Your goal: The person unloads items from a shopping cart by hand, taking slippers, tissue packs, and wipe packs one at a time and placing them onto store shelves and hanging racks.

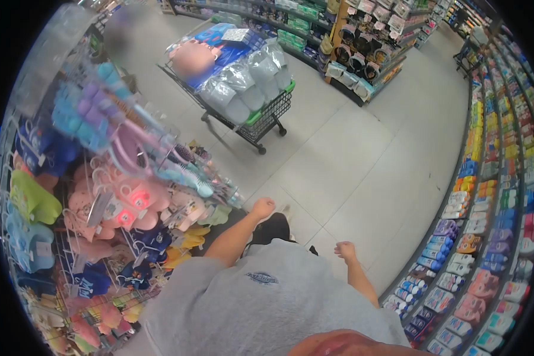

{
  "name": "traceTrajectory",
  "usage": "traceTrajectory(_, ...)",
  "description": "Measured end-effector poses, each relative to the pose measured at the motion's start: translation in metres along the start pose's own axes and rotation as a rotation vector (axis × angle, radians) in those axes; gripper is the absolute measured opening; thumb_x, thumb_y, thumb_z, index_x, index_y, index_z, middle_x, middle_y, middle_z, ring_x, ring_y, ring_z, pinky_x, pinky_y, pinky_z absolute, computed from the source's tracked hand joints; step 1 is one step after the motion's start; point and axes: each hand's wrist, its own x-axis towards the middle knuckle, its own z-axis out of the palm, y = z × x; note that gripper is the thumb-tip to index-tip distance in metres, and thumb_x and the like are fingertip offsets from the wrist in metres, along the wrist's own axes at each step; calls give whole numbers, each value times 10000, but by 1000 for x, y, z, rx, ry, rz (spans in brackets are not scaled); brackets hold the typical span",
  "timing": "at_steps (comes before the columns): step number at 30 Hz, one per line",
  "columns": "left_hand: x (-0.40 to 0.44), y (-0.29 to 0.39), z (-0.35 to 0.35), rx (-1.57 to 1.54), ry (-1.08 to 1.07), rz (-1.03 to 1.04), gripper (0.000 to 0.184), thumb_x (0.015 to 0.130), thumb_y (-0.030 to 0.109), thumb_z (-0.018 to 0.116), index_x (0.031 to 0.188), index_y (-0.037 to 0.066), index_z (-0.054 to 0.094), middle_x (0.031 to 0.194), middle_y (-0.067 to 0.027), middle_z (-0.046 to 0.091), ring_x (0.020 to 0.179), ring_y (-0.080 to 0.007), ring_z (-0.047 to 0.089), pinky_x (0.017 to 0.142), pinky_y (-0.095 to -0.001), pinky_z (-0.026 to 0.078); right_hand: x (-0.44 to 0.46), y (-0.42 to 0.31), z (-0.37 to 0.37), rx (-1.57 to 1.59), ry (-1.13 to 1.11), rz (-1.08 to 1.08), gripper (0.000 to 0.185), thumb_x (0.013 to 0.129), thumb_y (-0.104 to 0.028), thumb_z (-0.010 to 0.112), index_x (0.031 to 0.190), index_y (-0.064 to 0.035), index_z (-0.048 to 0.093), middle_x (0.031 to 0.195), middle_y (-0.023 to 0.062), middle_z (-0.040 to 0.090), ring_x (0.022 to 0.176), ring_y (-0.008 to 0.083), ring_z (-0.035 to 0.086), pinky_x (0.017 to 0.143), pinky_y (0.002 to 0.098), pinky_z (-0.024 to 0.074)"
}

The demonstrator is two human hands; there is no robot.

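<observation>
My left hand (263,207) hangs in front of my body with its fingers curled in, and nothing shows in it. Nearest to it is a rack of hanging goods, with a pale green cloth item (217,215) and light blue hairbrushes (197,183). On the other side, my right hand (345,250) is held low over the tiled floor (362,160), its fingers loosely bent and a little apart. It touches nothing. Between the hands is my grey shirt (267,296) with a small dark logo.
A black shopping cart (267,121) loaded with wrapped clear packs (231,98) stands ahead, a blurred person (133,35) beside it. Shelves of bottles (436,252) curve along the right. Pink hanging items (130,196) crowd the left. A display stand (362,56) is farther ahead.
</observation>
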Motion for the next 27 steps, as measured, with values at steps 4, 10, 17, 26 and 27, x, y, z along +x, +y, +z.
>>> traceTrajectory(4,42,26,9,231,-188,-33,229,733,224,592,836,53,706,905,-209,671,906,-367,637,809,-443,500,32,-37,-4,58,-58,25,206,832,-206,603,939,-36,646,818,109,680,713,187,663,594,333,509)
traceTrajectory(10,119,-8,4,419,-380,-207,316,762,226,550,875,-38,682,950,-254,660,934,-382,636,816,-443,500,85,-86,-60,-158,-65,-56,183,826,-201,611,844,-37,689,714,83,666,638,204,655,558,355,510)
traceTrajectory(17,323,-57,52,650,-258,105,393,779,280,562,980,-39,672,1034,-259,647,984,-397,625,851,-483,485,215,-161,-179,-277,-4,-140,193,834,-225,593,862,-47,664,701,85,662,633,201,648,573,366,511)
traceTrajectory(26,408,271,45,-151,-129,-12,299,761,246,642,967,33,680,963,-194,671,907,-347,635,805,-410,498,308,-350,-202,61,45,42,218,852,-196,587,998,-40,625,805,101,676,643,204,649,581,368,512)
traceTrajectory(27,417,277,52,-155,-140,-14,293,756,242,646,946,22,681,954,-205,667,904,-347,634,799,-409,498,326,-359,-203,26,-17,99,220,853,-197,587,1005,-42,625,813,102,678,645,206,650,584,367,514)
